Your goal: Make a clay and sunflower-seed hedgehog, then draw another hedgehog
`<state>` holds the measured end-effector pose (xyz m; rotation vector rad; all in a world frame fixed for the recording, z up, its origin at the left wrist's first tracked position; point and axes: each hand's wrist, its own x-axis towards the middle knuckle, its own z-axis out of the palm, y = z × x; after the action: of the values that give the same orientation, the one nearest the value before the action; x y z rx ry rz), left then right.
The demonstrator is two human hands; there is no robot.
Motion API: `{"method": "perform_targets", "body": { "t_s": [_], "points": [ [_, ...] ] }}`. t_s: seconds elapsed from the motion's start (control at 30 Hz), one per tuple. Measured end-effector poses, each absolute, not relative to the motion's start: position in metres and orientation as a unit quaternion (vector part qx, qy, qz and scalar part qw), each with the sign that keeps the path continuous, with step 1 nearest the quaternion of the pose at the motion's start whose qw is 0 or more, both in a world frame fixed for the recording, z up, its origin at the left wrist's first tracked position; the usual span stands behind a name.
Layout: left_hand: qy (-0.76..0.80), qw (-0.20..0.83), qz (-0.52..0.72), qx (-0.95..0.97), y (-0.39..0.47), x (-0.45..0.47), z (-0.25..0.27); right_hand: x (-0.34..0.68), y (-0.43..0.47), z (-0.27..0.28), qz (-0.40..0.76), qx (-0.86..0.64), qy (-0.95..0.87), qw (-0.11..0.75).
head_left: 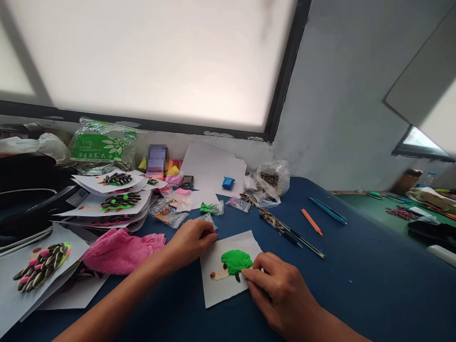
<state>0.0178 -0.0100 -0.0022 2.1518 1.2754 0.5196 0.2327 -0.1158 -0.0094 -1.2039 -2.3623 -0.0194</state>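
One sheet of paper (218, 295) on the table (370, 285), right between the hands: one green clay patch (236, 261), one pale clay strip (220, 275), one dark seed (237, 277) below. In comes the right hand (280, 285), palm down, fingertips at the patch's edge; can't tell whether they grip anything. Left hand (189, 240) curled by the far edge, grip hidden. Beyond, one orange pen (312, 223), one pink cloth (123, 251).

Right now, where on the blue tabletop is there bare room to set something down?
The widest bare patch of tabletop lies right of the right hand, bordered beyond by the orange pen and blue pen. A smaller one sits between the left forearm and the white card. It is crowded on the left, with stacked cards and a pink cloth.
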Motion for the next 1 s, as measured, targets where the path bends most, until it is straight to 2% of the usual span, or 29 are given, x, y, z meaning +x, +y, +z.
{"method": "perform_targets", "body": {
  "t_s": [0.43, 0.73, 1.0],
  "points": [
    [0.480, 0.285, 0.190, 0.808, -0.0099, 0.0186, -0.0014, 0.2347, -0.1231, -0.0068, -0.046, -0.424, -0.872, 0.239],
    [0.479, 0.283, 0.190, 0.809, -0.0113, 0.0180, -0.0005, 0.2340, -0.1250, -0.0072, -0.032, -0.415, -0.879, 0.232],
    [0.479, 0.281, 0.189, 0.810, -0.0112, 0.0178, -0.0004, 0.2349, -0.1219, -0.0075, -0.036, -0.439, -0.859, 0.262]
  ]
}}
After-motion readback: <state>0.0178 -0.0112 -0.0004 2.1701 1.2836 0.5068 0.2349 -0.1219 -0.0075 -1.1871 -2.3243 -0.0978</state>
